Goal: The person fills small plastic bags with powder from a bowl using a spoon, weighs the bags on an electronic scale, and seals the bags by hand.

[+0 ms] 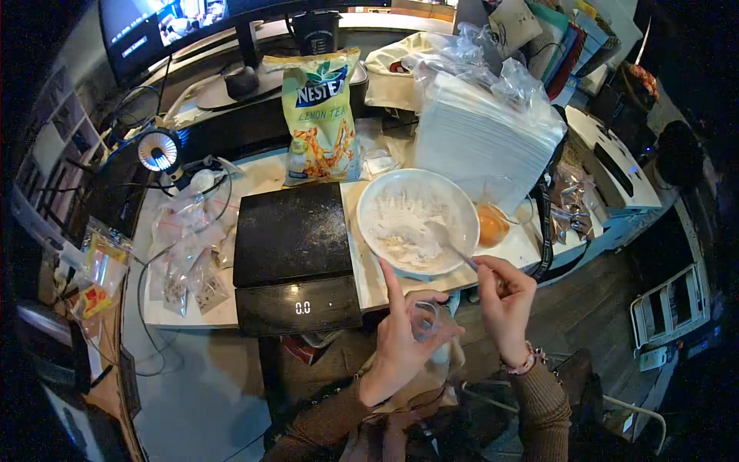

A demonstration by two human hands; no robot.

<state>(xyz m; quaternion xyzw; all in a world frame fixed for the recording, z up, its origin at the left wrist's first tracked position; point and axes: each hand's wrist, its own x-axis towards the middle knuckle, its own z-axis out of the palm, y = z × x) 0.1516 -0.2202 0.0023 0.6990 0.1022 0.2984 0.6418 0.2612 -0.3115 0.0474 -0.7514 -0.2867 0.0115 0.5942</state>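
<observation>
My left hand (400, 339) is closed around a small clear plastic cup (424, 319), its index finger stretched up beside the bowl's near rim. Pinched in my right hand (504, 308) is the handle of a metal spoon (456, 249), whose head rests in pale powder (404, 215). The powder lies in a white bowl (472, 209) at the table's front edge. To the bowl's left sits a black digital scale (291, 239) reading 0.0. Just right of the bowl stands a clear container with something orange (491, 225) in it.
Behind the scale stands a yellow-green Nestea lemon tea bag (322, 123). A stack of white sheets in plastic (481, 138) rises behind the bowl. Small plastic bags (192, 246) and a cable lie left of the scale, near a small round lamp (158, 151).
</observation>
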